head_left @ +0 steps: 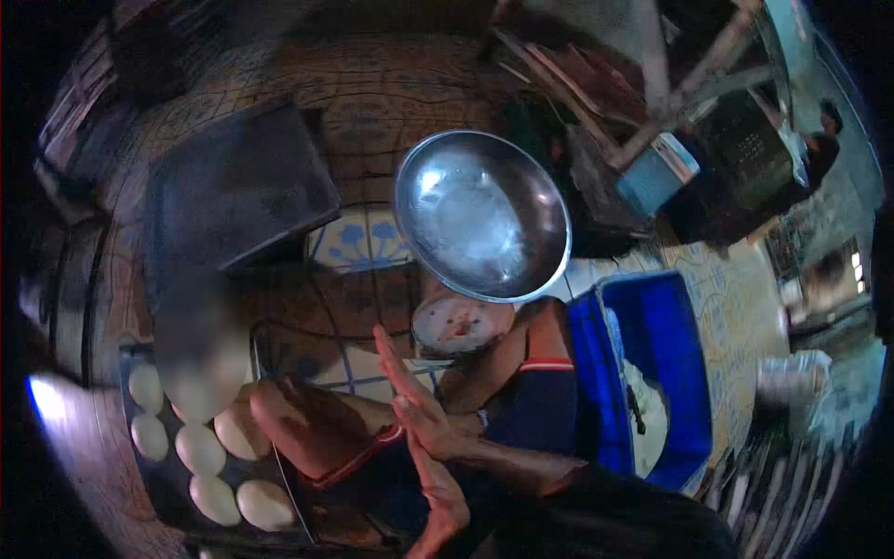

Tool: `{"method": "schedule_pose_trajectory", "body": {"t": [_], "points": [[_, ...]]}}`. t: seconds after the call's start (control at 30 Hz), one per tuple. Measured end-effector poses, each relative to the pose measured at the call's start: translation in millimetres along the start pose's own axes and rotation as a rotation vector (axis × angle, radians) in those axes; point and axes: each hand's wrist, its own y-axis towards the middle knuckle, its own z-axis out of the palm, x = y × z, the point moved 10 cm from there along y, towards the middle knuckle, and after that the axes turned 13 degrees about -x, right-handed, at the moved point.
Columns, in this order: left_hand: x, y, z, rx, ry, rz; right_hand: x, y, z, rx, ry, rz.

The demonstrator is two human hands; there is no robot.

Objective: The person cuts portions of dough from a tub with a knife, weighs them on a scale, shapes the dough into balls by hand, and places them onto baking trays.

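We look down on two bare hands meeting in front of the seated person's lap, between the bent knees. The right hand [424,424] has its fingers stretched out long, and it lies against or across the left hand [445,494], just below it. The left hand's fingers are partly hidden, so we cannot tell how far they are spread or curled, and we see nothing held in the right.

Just beyond the fingers, slightly to the right, sits a whitish plate [452,328] with a reddish mark at its middle — near the right hand's fingertips but apart from them. Above it a wide steel bowl [475,219] leans toward us, a cloudy patch inside; its lower rim overlaps the plate in our view. To the left, past one knee, pale rounded lumps [201,450] sit on a dark tray [172,508], apart from the hands; a blurred patch covers part of that group. To the right, beside the other thigh, a blue tub [687,373] has whitish matter [649,396] and a slim dark object [637,412] inside.

As for writing, a pale blue box [652,182] and a dark crate [750,149] at upper right seem to carry faint marks — too small for us to read.
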Motion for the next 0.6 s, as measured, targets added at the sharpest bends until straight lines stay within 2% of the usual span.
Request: {"method": "schedule_pose_trajectory", "body": {"t": [0.03, 0.07, 0.2, 0.23, 0.27, 0.3, 0.37, 0.43, 0.5, 0.57, 0.6], "points": [[1, -2, 7, 0.029, 0.018, -0.023, -5, -4, -15, -0.033, 0.167, 0.074], [0, -3, 17, 0.085, 0.137, -0.041, 3, -6, -37, 0.001, -0.092, -0.017], [-6, -14, 59, 0.319, 0.6, -0.083, 13, -45, -118, -0.105, -0.053, -0.013], [-3, -15, 74, 0.36, 0.609, -0.106, 5, -55, -150, -0.207, -0.124, 0.128], [-12, -8, 88, 0.342, 0.711, 0.047, -1, -72, -182, -0.326, -0.197, 0.274], [-16, -5, 101, 0.335, 0.798, 0.194, 10, -84, -214, -0.401, -0.214, 0.284], [10, -3, 114, 0.385, 0.826, 0.154, 40, -102, -285, -0.518, -0.45, 0.288], [40, 6, 120, 0.41, 0.869, 0.118, 62, -124, -346, -0.533, -0.844, 0.215], [60, 3, 124, 0.408, 0.575, 0.113, 74, -172, -415, -0.794, -1.051, 0.374], [78, -3, 158, 0.461, 0.576, 0.035, 73, -217, -462, -0.86, -1.136, 0.454], [85, -7, 168, 0.538, 0.577, 0.047, 64, -243, -478, -0.793, -1.379, 0.418]]}}
